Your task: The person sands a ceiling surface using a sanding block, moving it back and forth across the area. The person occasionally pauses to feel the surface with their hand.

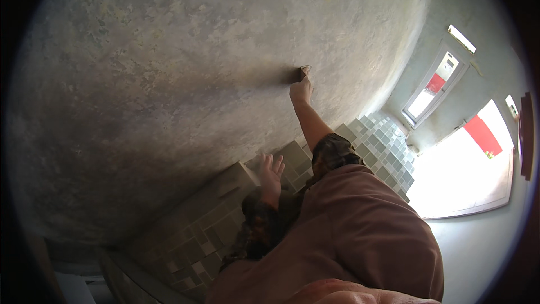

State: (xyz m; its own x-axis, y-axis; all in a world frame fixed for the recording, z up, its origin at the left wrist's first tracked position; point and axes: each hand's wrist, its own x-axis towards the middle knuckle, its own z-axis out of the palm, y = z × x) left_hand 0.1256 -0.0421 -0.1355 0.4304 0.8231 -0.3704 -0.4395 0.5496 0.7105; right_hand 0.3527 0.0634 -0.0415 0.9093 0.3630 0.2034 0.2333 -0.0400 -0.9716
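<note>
My right hand [301, 90] reaches up to the blotchy grey wall [185, 50], its fingers closed round a small, thin, dark piece [302, 72] with a pale edge. That piece is against or very close to the wall surface; its kind is too small to make out. Lower down and to the left, my left hand [271, 173] is empty, its fingers spread and raised near the foot of the wall. Patterned dark sleeves cover both forearms.
Grey patterned tiles [382, 141] cover the floor below. A narrow window [436, 87] and a bright doorway [467, 163] open at the right. A dark red panel [527, 135] stands at the far right edge. The lower left is in shadow.
</note>
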